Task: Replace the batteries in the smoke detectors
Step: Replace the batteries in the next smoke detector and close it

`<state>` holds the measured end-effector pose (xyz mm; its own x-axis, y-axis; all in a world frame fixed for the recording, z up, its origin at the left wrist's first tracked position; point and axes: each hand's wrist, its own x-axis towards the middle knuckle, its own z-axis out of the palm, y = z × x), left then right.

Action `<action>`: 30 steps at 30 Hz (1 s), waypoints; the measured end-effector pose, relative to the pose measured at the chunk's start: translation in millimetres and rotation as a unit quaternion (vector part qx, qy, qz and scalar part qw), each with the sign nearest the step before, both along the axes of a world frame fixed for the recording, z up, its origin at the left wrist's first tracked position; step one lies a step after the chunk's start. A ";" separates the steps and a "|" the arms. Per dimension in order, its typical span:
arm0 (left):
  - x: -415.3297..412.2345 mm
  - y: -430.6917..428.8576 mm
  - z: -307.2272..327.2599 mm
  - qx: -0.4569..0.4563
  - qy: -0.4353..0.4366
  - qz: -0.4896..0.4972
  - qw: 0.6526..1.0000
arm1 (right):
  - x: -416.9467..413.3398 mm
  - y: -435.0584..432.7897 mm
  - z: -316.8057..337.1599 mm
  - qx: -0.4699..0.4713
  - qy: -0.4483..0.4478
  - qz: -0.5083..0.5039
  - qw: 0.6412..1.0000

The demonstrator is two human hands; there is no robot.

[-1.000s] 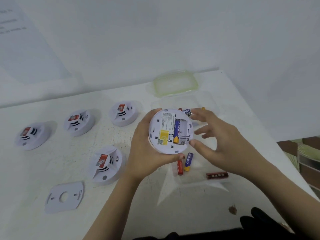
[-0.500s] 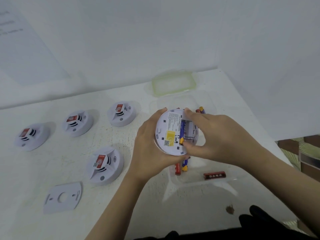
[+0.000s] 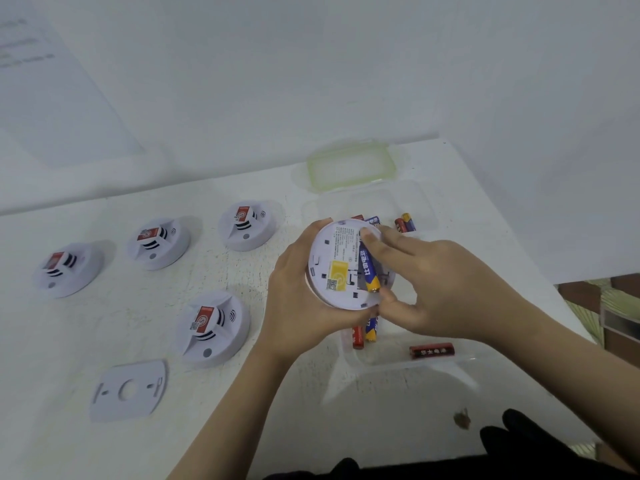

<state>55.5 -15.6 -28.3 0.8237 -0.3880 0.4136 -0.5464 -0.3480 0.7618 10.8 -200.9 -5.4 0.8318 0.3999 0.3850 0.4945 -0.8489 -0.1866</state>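
In the left hand [image 3: 300, 299], round white detector [image 3: 334, 252], cylindrical blue battery [image 3: 367, 268]

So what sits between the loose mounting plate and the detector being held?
One smoke detector sits there, between the mounting plate and the held detector; the head view shows it.

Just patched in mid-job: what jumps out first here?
Centre frame, the left hand grips an upturned detector while the right hand pinches a blue battery at its open compartment. Four more detectors sit to the left, and a clear tub of loose batteries lies under the hands.
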 end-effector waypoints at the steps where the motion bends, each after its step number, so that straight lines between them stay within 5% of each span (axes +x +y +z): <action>1: 0.0 0.5 -0.2 -0.004 0.003 0.002 1.000 | -0.3 1.0 -0.8 0.000 0.011 -0.002 1.000; 14: 7.5 7.6 -7.0 -0.034 0.023 0.005 0.999 | -3.5 -5.7 -12.4 0.125 -0.069 -0.045 0.989; 21: 15.3 17.9 -11.4 -0.027 -0.006 0.004 1.000 | -16.0 -22.8 -13.2 0.198 0.035 -0.079 0.976; 27: 16.5 21.7 -9.2 -0.020 0.001 -0.013 1.000 | -21.8 -27.7 -15.1 0.164 0.087 -0.080 0.979; 30: 14.3 18.1 -6.3 -0.017 0.003 -0.031 0.999 | -19.3 -17.3 -10.6 0.241 0.099 -0.076 0.962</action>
<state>69.8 2.5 -34.6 0.8005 -0.4246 0.4230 -0.5622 -0.2872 0.7755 -8.6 -218.2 -15.9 0.9425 0.0819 0.3241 0.2859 -0.6998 -0.6546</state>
